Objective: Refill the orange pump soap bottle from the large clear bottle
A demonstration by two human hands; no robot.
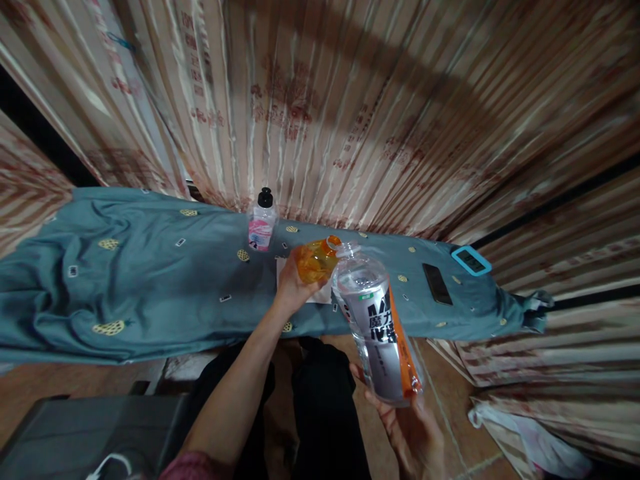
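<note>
My left hand [294,283] is closed around a small orange see-through bottle [318,260], tilted with its open mouth toward the right. My right hand [407,427] grips the lower end of a large clear plastic drink bottle [377,333] with a silver and orange label. That bottle leans so its neck points up and away, and the two mouths are side by side; whether they touch I cannot tell. A white sheet [320,293] lies partly hidden beneath my left hand. Behind it stands a clear bottle with a black cap and pink label [261,230].
A green cloth with pineapple prints covers the long table [165,287]. Toward its right end lie a dark phone [437,283] and a blue-framed digital clock [471,261]. Patterned curtains [310,120] hang close behind. A grey box-like object [95,433] is at lower left.
</note>
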